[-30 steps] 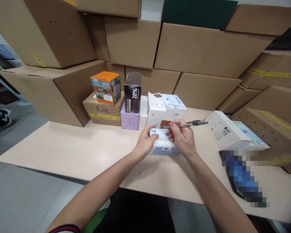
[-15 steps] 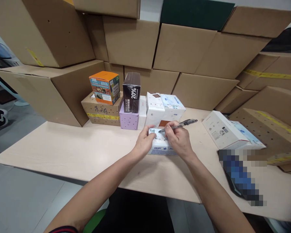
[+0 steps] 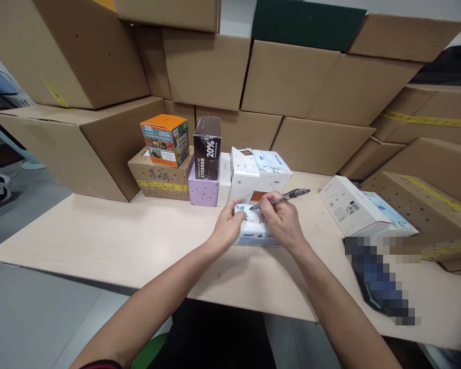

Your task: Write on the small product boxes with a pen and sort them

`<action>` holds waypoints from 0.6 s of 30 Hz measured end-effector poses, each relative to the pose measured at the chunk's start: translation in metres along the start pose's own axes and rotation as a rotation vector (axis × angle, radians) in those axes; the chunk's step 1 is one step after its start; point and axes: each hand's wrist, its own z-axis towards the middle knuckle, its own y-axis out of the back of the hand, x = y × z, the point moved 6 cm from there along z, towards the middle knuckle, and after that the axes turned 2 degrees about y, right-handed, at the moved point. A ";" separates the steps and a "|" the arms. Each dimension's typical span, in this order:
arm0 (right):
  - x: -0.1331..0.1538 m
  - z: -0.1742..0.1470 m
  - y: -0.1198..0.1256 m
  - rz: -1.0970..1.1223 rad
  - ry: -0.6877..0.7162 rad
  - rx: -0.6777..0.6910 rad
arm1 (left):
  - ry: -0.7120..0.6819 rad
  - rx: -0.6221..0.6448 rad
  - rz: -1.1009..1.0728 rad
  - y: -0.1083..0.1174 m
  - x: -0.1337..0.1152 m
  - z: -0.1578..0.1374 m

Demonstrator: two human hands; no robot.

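Note:
A white and pale blue soft pack [image 3: 253, 236], which looks like packaged tissues, lies on the light wooden table [image 3: 157, 241] near its front. My left hand [image 3: 229, 224] grips the pack's left end, thumb on top and fingers round the far side. In my right hand [image 3: 281, 218] is a dark pen [image 3: 297, 193], pinched between thumb and fingers. Its tip points left and meets or nearly meets the pack's printed top. The right hand rests over the pack's right end and hides part of it.
Behind the pack stand a white box [image 3: 244, 174], another tissue pack [image 3: 274, 169], a lilac box [image 3: 203, 191] and a dark box [image 3: 207, 148]. An orange box [image 3: 164, 141] tops a taped carton [image 3: 159, 177]. At right lie a white carton [image 3: 351, 207] and a blurred dark device [image 3: 380, 282]. Large cartons wall the back.
The whole view has shifted very slightly. Both hands keep their holds, and the pen tip has barely moved over the pack.

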 end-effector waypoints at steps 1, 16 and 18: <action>-0.001 0.000 0.000 0.006 -0.002 0.000 | 0.000 0.001 -0.014 0.000 0.000 0.000; -0.082 -0.011 0.089 -0.404 -0.491 -0.009 | 0.020 -0.030 -0.070 0.002 -0.004 -0.006; -0.103 -0.012 0.084 -0.596 -0.576 0.173 | 0.009 -0.027 -0.067 0.002 -0.006 -0.007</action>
